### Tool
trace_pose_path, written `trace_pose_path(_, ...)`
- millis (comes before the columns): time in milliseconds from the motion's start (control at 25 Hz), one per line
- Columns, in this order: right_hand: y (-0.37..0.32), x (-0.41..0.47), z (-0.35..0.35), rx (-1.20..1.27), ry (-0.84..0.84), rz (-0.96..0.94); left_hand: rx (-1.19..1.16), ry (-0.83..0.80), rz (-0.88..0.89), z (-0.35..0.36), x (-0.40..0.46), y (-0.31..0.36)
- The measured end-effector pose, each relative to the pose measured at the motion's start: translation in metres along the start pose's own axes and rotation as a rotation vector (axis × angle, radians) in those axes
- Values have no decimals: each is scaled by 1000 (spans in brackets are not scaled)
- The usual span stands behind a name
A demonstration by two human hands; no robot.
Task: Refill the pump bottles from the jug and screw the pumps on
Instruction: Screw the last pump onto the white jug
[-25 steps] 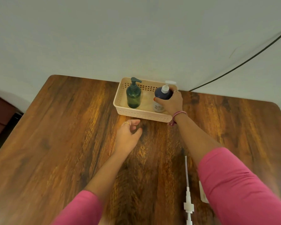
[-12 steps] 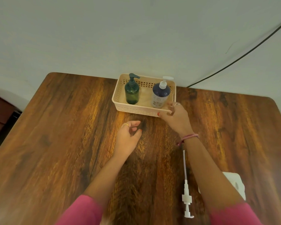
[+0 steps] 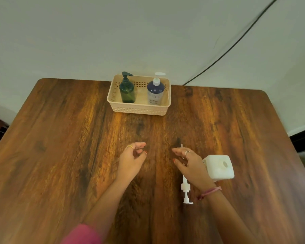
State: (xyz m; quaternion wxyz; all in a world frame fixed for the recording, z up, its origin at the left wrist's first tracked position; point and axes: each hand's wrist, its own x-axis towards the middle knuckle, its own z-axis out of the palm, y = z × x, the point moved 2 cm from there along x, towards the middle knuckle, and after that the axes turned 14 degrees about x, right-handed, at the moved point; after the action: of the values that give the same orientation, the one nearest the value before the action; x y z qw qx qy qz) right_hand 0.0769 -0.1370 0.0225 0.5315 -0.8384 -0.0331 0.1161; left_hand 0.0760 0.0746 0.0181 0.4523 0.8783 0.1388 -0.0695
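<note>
Now both hands hover low over the middle of the table (image 3: pixel 60 155), nearer its front edge than its back. The left hand (image 3: pixel 130 161) holds nothing, its fingers loosely curled, thumb and forefinger close but pinching nothing. The right hand (image 3: pixel 192 164) has its fingers relaxed and slightly spread above the thin tube of a loose white pump (image 3: pixel 185 189), which lies flat with its head toward the front edge; whether a fingertip touches the tube I cannot tell.

Just beside that hand, on its right, stands the white jug (image 3: pixel 218 167), its opening facing up. At the middle of the back edge sits a beige basket (image 3: pixel 139 110) with the green bottle (image 3: pixel 127 91) in its left half and the blue bottle (image 3: pixel 155 92) in its right half, both upright with pumps on.

The step in hand looks like picking up the loose pump. It is best taken by its collar rather than the thin dip tube, which would likely bend or flick drips. No open bottle is in view for it, so one must be found before threading it on straight.
</note>
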Motion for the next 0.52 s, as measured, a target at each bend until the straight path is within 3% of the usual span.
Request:
trace_pose_path(120, 13, -22, -4, -152, -47, -15, 3, -8, -15, 7, -17, 1)
trace_pose_path(240, 24, -39, -4, -387, -197, -23, -3, -4, -15, 15, -34, 6)
trace_pose_path(360, 33, -58, -5, -618, -317, -143, -4, 9, -22, 20, -49, 9)
trace_pose_path(520, 48, -79, -6, -793, -307, -268, 10, 24, -19, 25, -67, 9)
